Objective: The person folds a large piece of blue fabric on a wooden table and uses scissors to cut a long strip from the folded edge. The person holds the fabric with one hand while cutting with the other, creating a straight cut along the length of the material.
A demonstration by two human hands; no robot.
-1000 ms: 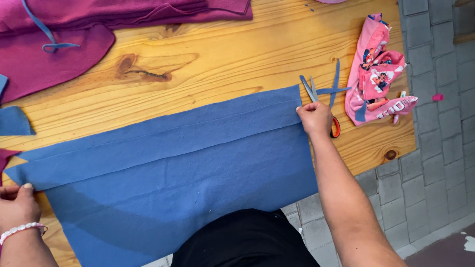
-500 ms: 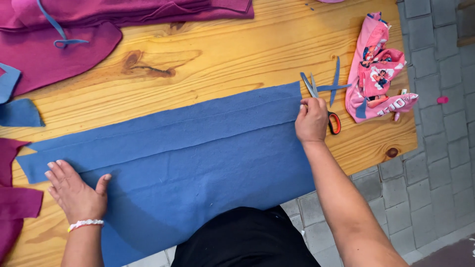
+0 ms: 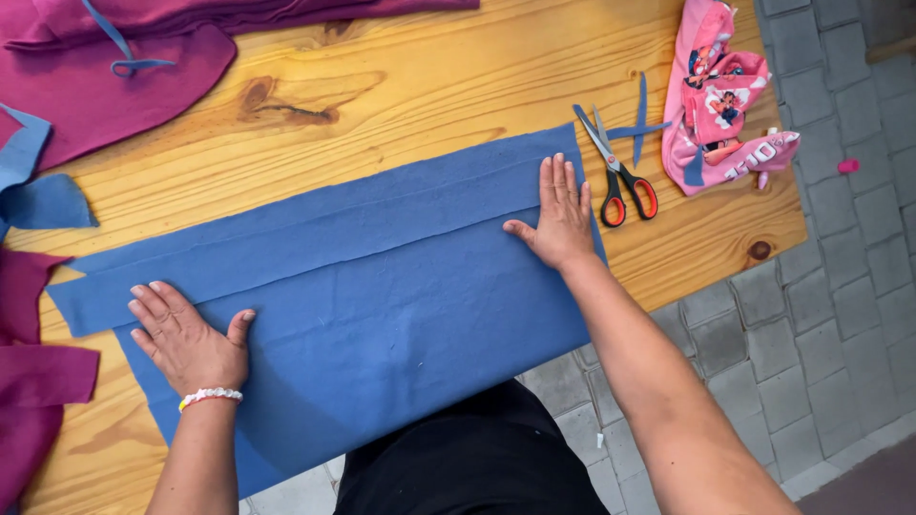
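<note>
Both hands lie flat, fingers spread wide, holding nothing: left hand point(image 3: 188, 336) and right hand point(image 3: 559, 216) press the folded blue fleece cloth point(image 3: 382, 286) on the wooden counter point(image 3: 429, 76), orange-handled scissors point(image 3: 618, 174) just beside.

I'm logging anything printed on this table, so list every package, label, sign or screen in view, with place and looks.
No package, label, sign or screen shows.
Only printed thing: crumpled pink fabric with cartoon pictures and white lettering, at the wooden table's far right corner, beside the red-handled scissors.
</note>
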